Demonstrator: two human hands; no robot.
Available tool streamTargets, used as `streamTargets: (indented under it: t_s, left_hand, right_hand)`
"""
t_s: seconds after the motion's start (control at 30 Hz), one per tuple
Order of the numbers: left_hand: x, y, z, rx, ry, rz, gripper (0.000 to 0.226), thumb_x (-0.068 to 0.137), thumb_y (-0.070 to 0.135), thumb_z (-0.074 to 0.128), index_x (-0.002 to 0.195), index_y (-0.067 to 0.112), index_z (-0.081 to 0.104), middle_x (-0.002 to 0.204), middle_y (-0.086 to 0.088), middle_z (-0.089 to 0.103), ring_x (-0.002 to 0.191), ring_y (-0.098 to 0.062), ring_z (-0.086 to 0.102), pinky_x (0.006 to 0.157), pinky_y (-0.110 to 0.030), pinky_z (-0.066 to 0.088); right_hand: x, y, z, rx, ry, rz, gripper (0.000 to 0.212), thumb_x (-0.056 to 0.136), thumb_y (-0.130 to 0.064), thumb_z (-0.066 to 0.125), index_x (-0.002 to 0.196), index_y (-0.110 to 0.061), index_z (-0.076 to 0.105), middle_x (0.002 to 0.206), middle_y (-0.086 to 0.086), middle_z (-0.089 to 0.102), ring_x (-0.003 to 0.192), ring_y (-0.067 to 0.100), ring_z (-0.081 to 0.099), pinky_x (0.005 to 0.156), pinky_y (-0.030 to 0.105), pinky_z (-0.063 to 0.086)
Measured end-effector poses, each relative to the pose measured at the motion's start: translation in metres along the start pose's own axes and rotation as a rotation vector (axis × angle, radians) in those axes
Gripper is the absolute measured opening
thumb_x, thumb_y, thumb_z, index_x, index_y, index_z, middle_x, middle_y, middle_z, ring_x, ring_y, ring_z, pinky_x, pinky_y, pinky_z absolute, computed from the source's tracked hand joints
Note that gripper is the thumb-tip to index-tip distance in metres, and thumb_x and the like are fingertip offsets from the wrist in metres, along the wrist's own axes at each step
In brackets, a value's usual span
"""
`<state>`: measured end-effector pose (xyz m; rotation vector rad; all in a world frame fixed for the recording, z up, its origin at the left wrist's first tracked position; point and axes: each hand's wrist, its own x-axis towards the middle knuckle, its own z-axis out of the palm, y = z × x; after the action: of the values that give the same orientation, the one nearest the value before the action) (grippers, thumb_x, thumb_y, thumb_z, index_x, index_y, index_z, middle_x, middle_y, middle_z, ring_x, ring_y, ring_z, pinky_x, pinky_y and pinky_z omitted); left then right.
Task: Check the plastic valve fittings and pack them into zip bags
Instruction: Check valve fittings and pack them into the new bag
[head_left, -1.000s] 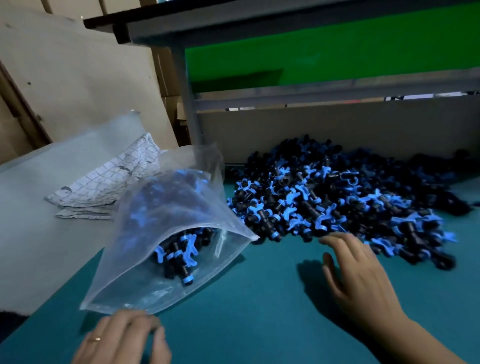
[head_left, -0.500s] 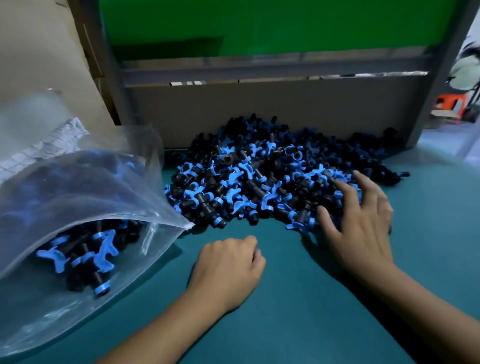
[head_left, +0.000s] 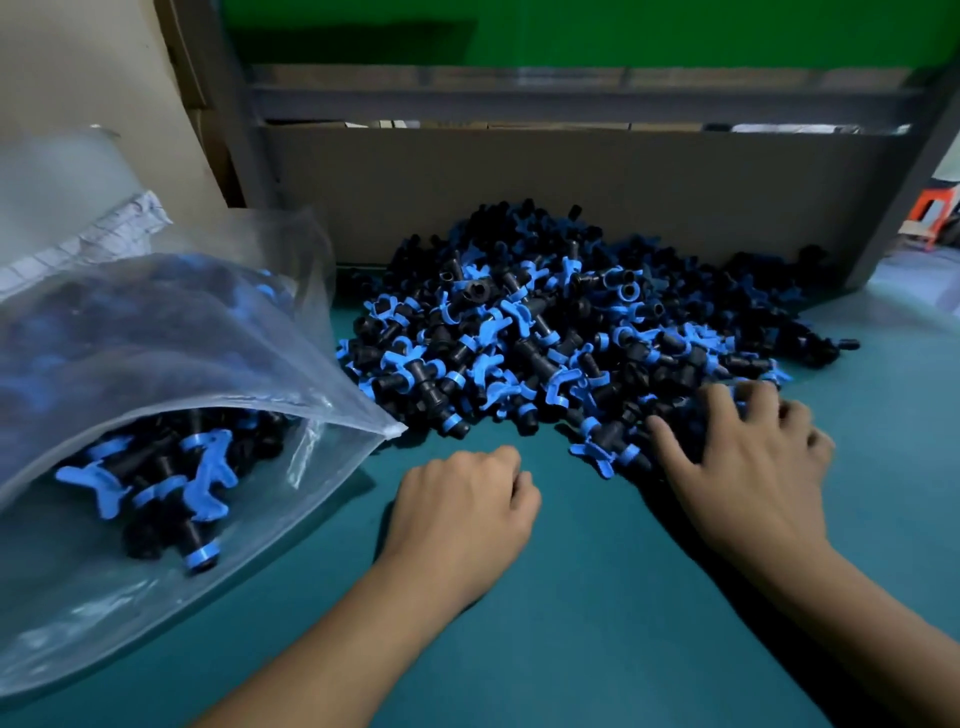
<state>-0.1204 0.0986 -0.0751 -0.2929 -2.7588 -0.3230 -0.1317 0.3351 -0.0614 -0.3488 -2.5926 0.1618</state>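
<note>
A big heap of black valve fittings with blue handles (head_left: 561, 338) lies on the teal table top (head_left: 597, 597) against the back board. At the left a clear zip bag (head_left: 171, 374) lies with its mouth open toward the heap, and several fittings (head_left: 161, 478) are inside it. My right hand (head_left: 748, 462) lies on the near right edge of the heap, fingers spread and bent over the fittings. Whether it holds one is hidden. My left hand (head_left: 462, 509) rests on the table just in front of the heap, fingers curled into a loose fist with nothing seen in it.
A brown cardboard board (head_left: 545, 187) and a grey metal frame (head_left: 571, 98) close off the back of the table. Folded checked paper (head_left: 98, 234) and a plastic sheet lie behind the bag at the left. An orange stool (head_left: 935, 208) stands off the table at far right.
The view came closer and turned right. My left hand went from the bag's near edge to the table in front of the heap. My right hand reached onto the heap's near edge.
</note>
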Motion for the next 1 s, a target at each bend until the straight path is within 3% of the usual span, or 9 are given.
streamTargets:
  t_s: [0.13, 0.3, 0.37, 0.47, 0.6, 0.7, 0.8, 0.9, 1.0]
  left_hand:
    - [-0.004, 0.002, 0.000, 0.013, 0.002, 0.035, 0.041, 0.102, 0.048, 0.038, 0.072, 0.024, 0.024, 0.068, 0.002, 0.044, 0.066, -0.029, 0.043, 0.060, -0.038, 0.029]
    - [-0.004, 0.003, -0.001, -0.019, 0.026, 0.029, 0.031, 0.102, 0.047, 0.041, 0.081, 0.025, 0.036, 0.076, 0.002, 0.057, 0.068, -0.031, 0.046, 0.061, -0.039, 0.031]
    - [-0.005, 0.002, -0.001, -0.025, 0.037, 0.024, 0.029, 0.101, 0.046, 0.041, 0.082, 0.025, 0.038, 0.079, 0.001, 0.062, 0.071, -0.033, 0.054, 0.061, -0.039, 0.032]
    - [-0.005, 0.000, -0.002, -0.112, 0.056, 0.023, 0.024, 0.101, 0.045, 0.043, 0.086, 0.026, 0.044, 0.070, 0.004, 0.058, 0.070, -0.031, 0.057, 0.059, -0.039, 0.037]
    - [-0.013, 0.003, -0.014, -0.298, 0.096, 0.207, 0.017, 0.099, 0.050, 0.046, 0.105, 0.035, 0.053, 0.082, 0.012, 0.061, 0.075, -0.015, 0.058, 0.065, -0.038, 0.049]
    - [-0.022, 0.004, -0.022, -0.376, 0.037, 0.339, 0.037, 0.099, 0.050, 0.051, 0.134, 0.038, 0.048, 0.119, 0.018, 0.058, 0.099, -0.011, 0.062, 0.079, -0.043, 0.055]
    - [-0.025, 0.008, -0.022, -0.585, 0.022, 0.353, 0.061, 0.097, 0.045, 0.064, 0.152, 0.041, 0.035, 0.132, 0.020, 0.047, 0.107, -0.006, 0.059, 0.083, -0.038, 0.057]
    - [-0.024, 0.017, -0.015, -0.717, 0.072, 0.401, 0.059, 0.099, 0.032, 0.069, 0.151, 0.035, 0.040, 0.135, 0.016, 0.049, 0.124, -0.009, 0.058, 0.100, -0.032, 0.053]
    - [-0.019, 0.021, -0.006, -1.058, 0.031, 0.226, 0.054, 0.093, 0.023, 0.076, 0.139, 0.035, 0.051, 0.120, 0.012, 0.059, 0.112, -0.018, 0.065, 0.095, -0.043, 0.059]
  right_hand:
    - [-0.049, -0.009, -0.017, 0.121, -0.049, -0.276, 0.059, 0.094, -0.070, 0.044, 0.133, -0.028, 0.059, 0.128, 0.004, 0.057, 0.118, 0.034, 0.051, 0.101, 0.051, 0.038]
    - [-0.062, -0.020, -0.026, 0.496, -0.292, -0.504, 0.074, 0.094, -0.076, 0.051, 0.156, -0.040, 0.031, 0.153, -0.019, 0.029, 0.143, 0.002, 0.032, 0.118, 0.028, 0.025]
    - [-0.058, -0.019, -0.028, 0.621, -0.318, -0.572, 0.072, 0.093, -0.062, 0.065, 0.154, -0.034, 0.038, 0.155, -0.018, 0.029, 0.149, 0.002, 0.030, 0.122, 0.023, 0.025]
    - [-0.053, -0.013, -0.028, 0.744, -0.202, -0.657, 0.057, 0.089, -0.037, 0.082, 0.138, -0.024, 0.057, 0.140, -0.008, 0.046, 0.136, 0.005, 0.049, 0.112, 0.013, 0.034]
    - [-0.047, -0.003, -0.022, 0.803, -0.105, -0.613, 0.045, 0.087, -0.032, 0.084, 0.127, -0.023, 0.065, 0.121, -0.010, 0.061, 0.115, 0.003, 0.062, 0.097, 0.015, 0.047]
    - [-0.048, -0.002, -0.019, 1.012, -0.219, -0.431, 0.050, 0.087, -0.042, 0.076, 0.132, -0.027, 0.059, 0.123, -0.016, 0.068, 0.120, 0.008, 0.067, 0.101, 0.033, 0.055]
    - [-0.052, -0.007, -0.018, 1.206, -0.309, -0.407, 0.046, 0.096, -0.031, 0.066, 0.139, -0.024, 0.051, 0.130, -0.009, 0.069, 0.125, 0.017, 0.067, 0.102, 0.047, 0.056]
    - [-0.055, -0.011, -0.019, 1.281, -0.267, -0.457, 0.039, 0.100, -0.022, 0.062, 0.137, -0.024, 0.050, 0.131, -0.011, 0.068, 0.129, 0.014, 0.064, 0.100, 0.030, 0.056]
    - [-0.058, -0.016, -0.020, 1.424, -0.205, -0.363, 0.022, 0.101, -0.010, 0.062, 0.122, -0.015, 0.056, 0.127, -0.005, 0.072, 0.117, 0.013, 0.071, 0.091, 0.024, 0.059]
